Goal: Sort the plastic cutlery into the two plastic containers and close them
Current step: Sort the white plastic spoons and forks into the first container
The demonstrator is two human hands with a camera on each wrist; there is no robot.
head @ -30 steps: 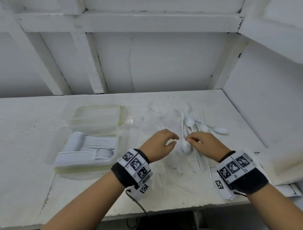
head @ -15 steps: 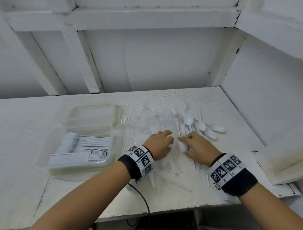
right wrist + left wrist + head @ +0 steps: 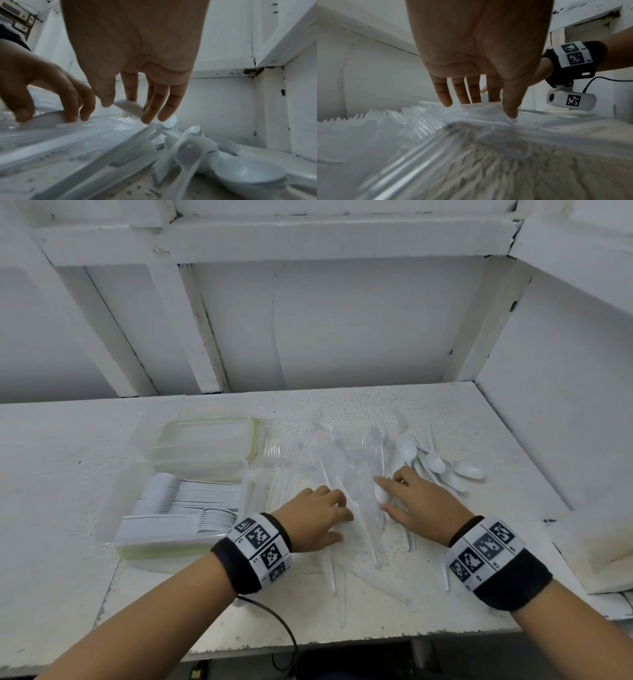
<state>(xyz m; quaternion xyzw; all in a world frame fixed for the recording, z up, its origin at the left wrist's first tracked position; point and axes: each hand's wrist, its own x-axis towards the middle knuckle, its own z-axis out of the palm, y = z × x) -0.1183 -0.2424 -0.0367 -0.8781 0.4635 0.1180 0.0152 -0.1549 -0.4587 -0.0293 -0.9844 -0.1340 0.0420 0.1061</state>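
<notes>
**Hands spread apart over the cutlery pile**

Both hands have parted since a second ago. Left hand (image 3: 322,517) presses relaxed fingers on the clear cutlery pile (image 3: 329,463); right hand (image 3: 419,503) pinches a white piece (image 3: 129,107), seen only from its wrist. Left of the pile, the filled container (image 3: 171,508) stays open; white spoons (image 3: 435,462) lie right.

White painted table (image 3: 394,621), chipped and speckled; white wall (image 3: 325,337) with diagonal braces (image 3: 191,337); side panel (image 3: 561,412).

In the head view the heap of clear transparent plastic forks (image 3: 329,460) melts into the white tabletop (image 3: 51,474), single pieces uncountable; motion blur smears the near cutlery in both wrist views, forearms cut off below
</notes>
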